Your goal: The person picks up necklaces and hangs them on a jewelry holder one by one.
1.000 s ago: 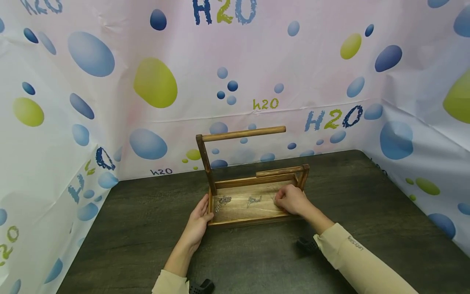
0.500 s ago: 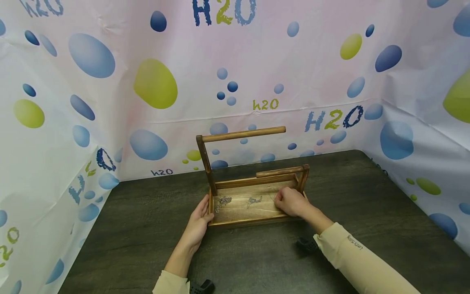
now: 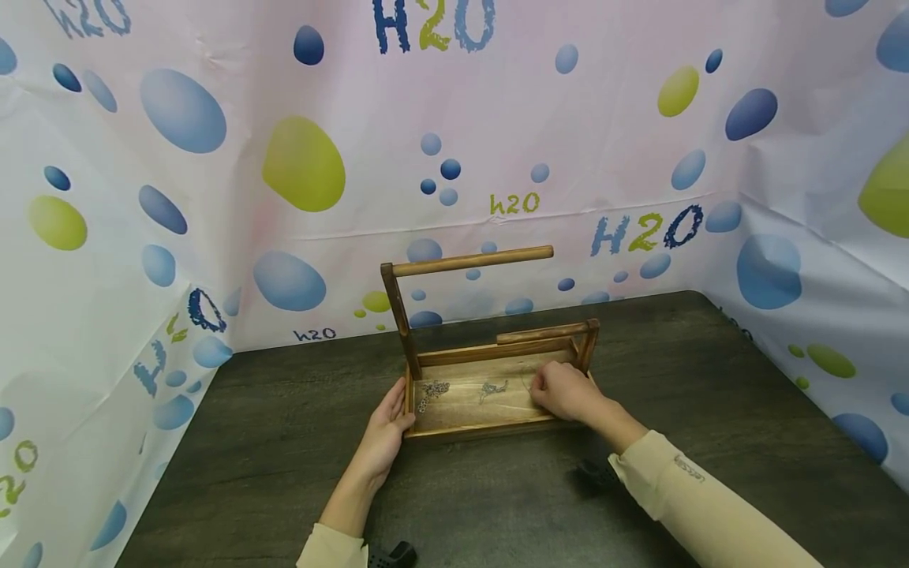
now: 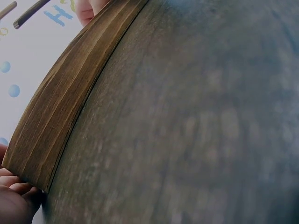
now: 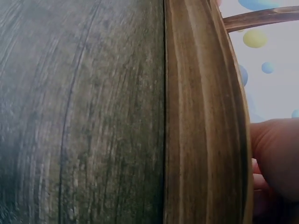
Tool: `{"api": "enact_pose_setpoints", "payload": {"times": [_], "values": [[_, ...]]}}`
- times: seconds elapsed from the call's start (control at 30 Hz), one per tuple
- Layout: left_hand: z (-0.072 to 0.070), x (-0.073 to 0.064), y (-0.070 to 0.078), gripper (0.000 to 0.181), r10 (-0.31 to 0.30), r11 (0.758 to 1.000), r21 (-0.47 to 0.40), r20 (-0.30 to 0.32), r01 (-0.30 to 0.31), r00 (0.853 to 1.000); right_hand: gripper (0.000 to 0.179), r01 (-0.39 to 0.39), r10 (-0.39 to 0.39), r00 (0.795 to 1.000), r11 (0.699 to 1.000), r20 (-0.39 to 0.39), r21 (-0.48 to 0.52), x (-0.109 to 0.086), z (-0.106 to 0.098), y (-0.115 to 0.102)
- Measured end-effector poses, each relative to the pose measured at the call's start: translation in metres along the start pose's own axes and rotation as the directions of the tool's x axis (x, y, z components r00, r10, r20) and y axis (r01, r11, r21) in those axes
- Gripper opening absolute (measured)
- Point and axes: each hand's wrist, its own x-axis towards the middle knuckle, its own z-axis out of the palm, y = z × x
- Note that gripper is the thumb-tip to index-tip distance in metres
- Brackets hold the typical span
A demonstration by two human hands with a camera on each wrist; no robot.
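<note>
A wooden jewellery stand with a shallow tray base (image 3: pixel 483 431) stands on the table. My left hand (image 3: pixel 379 438) grips the tray's left end, its thumb at the front corner. Inside the tray, a bunched silvery chain (image 3: pixel 435 388) lies at the left and a smaller silvery chain (image 3: pixel 492 389) near the middle. Over the tray's right part, my right hand (image 3: pixel 566 392) has curled fingers pinching a thin chain (image 3: pixel 524 382), mostly hidden by the hand. In the right wrist view, the tray's front wall (image 5: pixel 205 112) hides most of the fingers.
Two wooden bars rise over the tray: a tall one (image 3: pixel 472 261) from the left post and a low one (image 3: pixel 543 333) from the right. The dark table (image 3: pixel 298 473) meets a patterned backdrop (image 3: pixel 497 118) behind and at both sides.
The right hand has barely shifted over the tray. The left hand, the stand and the two chains lying in the tray stay in place.
</note>
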Motion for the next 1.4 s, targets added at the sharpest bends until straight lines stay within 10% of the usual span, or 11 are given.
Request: {"api": "enact_pose_setpoints", "payload": {"times": [0.17,0.83,1.4], "values": [[0.0,0.0,0.0,0.065,0.003,1.0,0.004,-0.003,-0.002,1.0,0.005,-0.017,0.019,0.999,0.999,-0.051,0.033,-0.006,-0.005,-0.001],[-0.002,0.0,-0.002,0.066,0.002,1.0,-0.013,0.007,-0.002,1.0,0.045,0.005,-0.029,0.989,0.987,-0.144,-0.16,-0.014,-0.005,-0.006],[-0.001,0.002,-0.002,0.066,-0.006,1.0,-0.009,0.002,0.006,1.0,0.007,0.039,-0.07,0.988,0.976,-0.137,-0.215,-0.01,0.0,-0.004]]}}
